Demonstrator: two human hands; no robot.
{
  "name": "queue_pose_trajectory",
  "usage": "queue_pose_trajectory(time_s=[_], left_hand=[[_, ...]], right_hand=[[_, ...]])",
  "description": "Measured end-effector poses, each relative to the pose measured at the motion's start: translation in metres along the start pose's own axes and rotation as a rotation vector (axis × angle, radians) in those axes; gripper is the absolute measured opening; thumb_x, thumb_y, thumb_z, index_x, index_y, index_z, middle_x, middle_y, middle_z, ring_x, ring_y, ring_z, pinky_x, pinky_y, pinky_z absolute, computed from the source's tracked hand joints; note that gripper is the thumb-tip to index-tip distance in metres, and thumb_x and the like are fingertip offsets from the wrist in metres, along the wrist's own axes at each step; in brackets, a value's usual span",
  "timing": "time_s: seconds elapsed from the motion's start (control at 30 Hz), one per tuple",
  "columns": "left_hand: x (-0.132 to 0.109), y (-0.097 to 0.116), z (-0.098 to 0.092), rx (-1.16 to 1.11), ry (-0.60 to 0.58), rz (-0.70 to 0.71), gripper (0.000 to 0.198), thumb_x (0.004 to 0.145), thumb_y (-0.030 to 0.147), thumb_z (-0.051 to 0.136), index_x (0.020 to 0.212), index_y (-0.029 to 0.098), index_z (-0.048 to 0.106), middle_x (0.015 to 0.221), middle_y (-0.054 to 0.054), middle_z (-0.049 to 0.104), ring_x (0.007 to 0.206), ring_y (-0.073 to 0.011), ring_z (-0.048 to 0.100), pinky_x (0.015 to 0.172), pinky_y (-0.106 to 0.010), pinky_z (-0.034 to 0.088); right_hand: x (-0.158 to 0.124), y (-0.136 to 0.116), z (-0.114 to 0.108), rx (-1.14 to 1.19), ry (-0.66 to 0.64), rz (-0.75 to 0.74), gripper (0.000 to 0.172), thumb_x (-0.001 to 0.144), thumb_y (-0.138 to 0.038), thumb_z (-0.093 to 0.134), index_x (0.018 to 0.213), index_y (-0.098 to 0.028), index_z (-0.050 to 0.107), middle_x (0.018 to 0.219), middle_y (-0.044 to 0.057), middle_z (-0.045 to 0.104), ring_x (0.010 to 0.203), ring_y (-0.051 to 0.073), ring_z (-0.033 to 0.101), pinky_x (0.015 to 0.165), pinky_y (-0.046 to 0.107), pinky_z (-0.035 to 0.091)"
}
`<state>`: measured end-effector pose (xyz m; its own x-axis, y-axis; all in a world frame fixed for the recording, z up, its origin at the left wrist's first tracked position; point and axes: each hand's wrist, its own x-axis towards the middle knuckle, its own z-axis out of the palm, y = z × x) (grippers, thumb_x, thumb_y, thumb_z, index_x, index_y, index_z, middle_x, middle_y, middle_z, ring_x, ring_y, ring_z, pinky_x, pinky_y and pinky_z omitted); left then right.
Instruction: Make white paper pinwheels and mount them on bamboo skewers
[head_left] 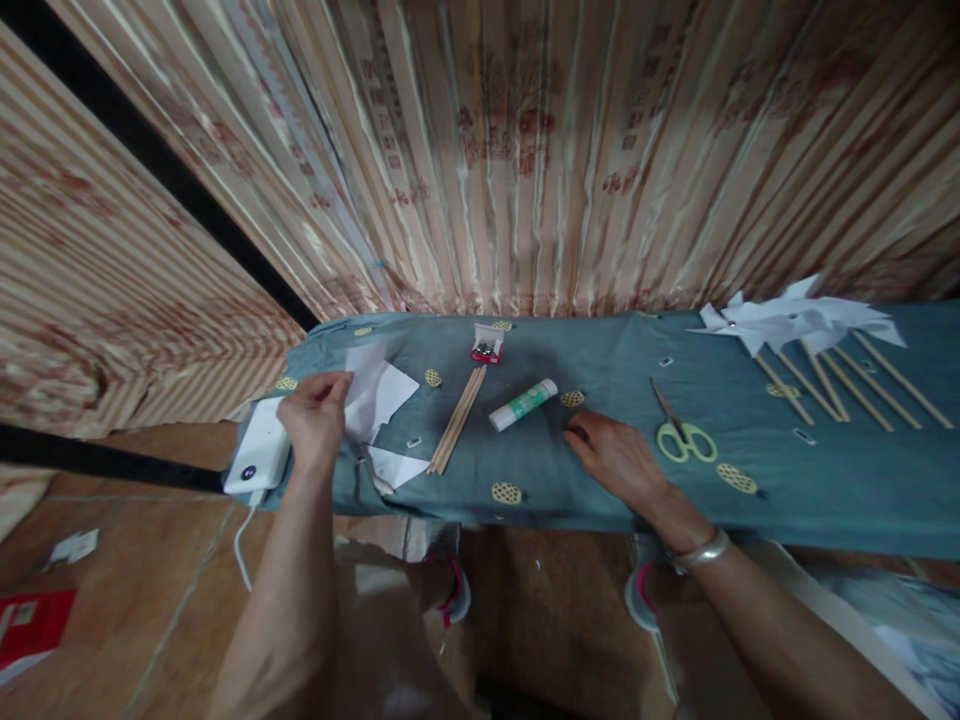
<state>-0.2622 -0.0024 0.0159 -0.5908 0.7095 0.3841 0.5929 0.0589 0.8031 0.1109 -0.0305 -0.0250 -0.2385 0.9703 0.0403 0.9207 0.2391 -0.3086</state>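
My left hand point(315, 412) pinches the edge of a white paper piece point(366, 385), which is blurred, at the left of the cloth-covered table. More white paper point(395, 392) lies just right of it, with another piece point(397, 467) nearer the front edge. My right hand point(609, 452) rests on the cloth with its fingers curled; whether they hold anything is hidden. Between the hands are a bundle of thin wooden sticks point(456, 422) and a green and white glue stick point(523, 405). Scissors with light green handles point(686, 441) lie right of my right hand, blades pointing away.
A small open red box point(487, 346) of metal pieces sits near the table's back. Several white paper pinwheels point(806, 320) on sticks lie at the right. A white device point(259, 450) with a cable occupies the left end. A curtain point(525, 160) hangs behind.
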Motion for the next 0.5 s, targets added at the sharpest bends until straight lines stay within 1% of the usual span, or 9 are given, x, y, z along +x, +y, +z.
queue_pose_trajectory(time_s=[0.1,0.13,0.17,0.23,0.27,0.33,0.37,0.43,0.5], left_hand=[[-0.015,0.029,-0.005,-0.182,0.046,0.038,0.025,0.066,0.039,0.070,0.074,0.015,0.072,0.075,-0.002,0.070,0.074,-0.0169,0.063,0.075,-0.028,0.050],[-0.024,0.040,-0.003,-0.259,0.021,0.018,0.024,0.064,0.038,0.073,0.073,0.016,0.072,0.072,-0.001,0.069,0.072,-0.0155,0.062,0.074,-0.027,0.049],[-0.034,0.051,0.001,-0.332,-0.018,-0.032,0.023,0.061,0.037,0.075,0.072,0.016,0.072,0.069,0.000,0.067,0.068,-0.0139,0.060,0.070,-0.026,0.048],[-0.057,0.069,0.014,-0.490,-0.169,-0.169,0.022,0.058,0.035,0.076,0.069,0.017,0.072,0.061,0.002,0.064,0.060,-0.0118,0.055,0.062,-0.024,0.046],[-0.069,0.076,0.022,-0.571,-0.263,-0.240,0.022,0.058,0.036,0.077,0.068,0.017,0.072,0.059,0.002,0.063,0.058,-0.0116,0.054,0.059,-0.024,0.045],[-0.095,0.086,0.039,-0.670,-0.474,-0.358,0.025,0.057,0.039,0.078,0.069,0.017,0.073,0.059,0.001,0.063,0.058,-0.0130,0.056,0.058,-0.026,0.045],[-0.107,0.089,0.048,-0.683,-0.560,-0.387,0.026,0.056,0.038,0.080,0.068,0.017,0.073,0.059,0.001,0.063,0.056,-0.0124,0.055,0.057,-0.026,0.045],[-0.128,0.094,0.061,-0.674,-0.671,-0.449,0.026,0.055,0.037,0.082,0.068,0.017,0.074,0.061,0.000,0.066,0.056,-0.0112,0.054,0.058,-0.025,0.044],[-0.144,0.097,0.070,-0.678,-0.757,-0.503,0.027,0.055,0.039,0.082,0.068,0.016,0.075,0.062,-0.001,0.067,0.056,-0.0113,0.055,0.059,-0.025,0.045]], right_hand=[[-0.002,0.001,0.000,0.036,0.008,-0.002,0.018,0.091,-0.024,0.049,0.095,-0.018,0.065,0.094,0.008,0.073,0.083,0.021,0.068,0.071,0.029,0.044],[-0.003,0.001,0.000,0.076,0.019,0.001,0.019,0.091,-0.025,0.049,0.097,-0.018,0.066,0.095,0.009,0.073,0.084,0.022,0.068,0.073,0.030,0.045],[-0.003,0.001,0.000,0.138,0.036,0.012,0.021,0.091,-0.027,0.049,0.100,-0.017,0.066,0.095,0.009,0.073,0.085,0.022,0.068,0.075,0.032,0.047],[-0.005,0.002,-0.002,0.347,0.082,0.054,0.027,0.090,-0.034,0.053,0.106,-0.016,0.065,0.096,0.010,0.073,0.086,0.023,0.069,0.080,0.035,0.049],[-0.006,0.003,-0.004,0.500,0.094,0.077,0.032,0.088,-0.040,0.055,0.108,-0.017,0.065,0.097,0.010,0.074,0.087,0.023,0.069,0.082,0.036,0.050],[-0.007,0.005,-0.009,0.873,0.072,0.117,0.044,0.084,-0.053,0.056,0.110,-0.018,0.065,0.102,0.009,0.074,0.092,0.023,0.069,0.084,0.036,0.052],[-0.008,0.007,-0.011,1.059,0.047,0.136,0.050,0.082,-0.060,0.057,0.109,-0.020,0.066,0.103,0.009,0.074,0.094,0.023,0.069,0.084,0.036,0.053],[-0.010,0.010,-0.016,1.334,0.005,0.198,0.053,0.075,-0.065,0.062,0.103,-0.020,0.069,0.100,0.007,0.075,0.094,0.022,0.069,0.084,0.036,0.053],[-0.012,0.014,-0.020,1.439,-0.013,0.276,0.049,0.066,-0.060,0.074,0.093,-0.020,0.071,0.090,0.005,0.076,0.086,0.020,0.069,0.081,0.034,0.053]])
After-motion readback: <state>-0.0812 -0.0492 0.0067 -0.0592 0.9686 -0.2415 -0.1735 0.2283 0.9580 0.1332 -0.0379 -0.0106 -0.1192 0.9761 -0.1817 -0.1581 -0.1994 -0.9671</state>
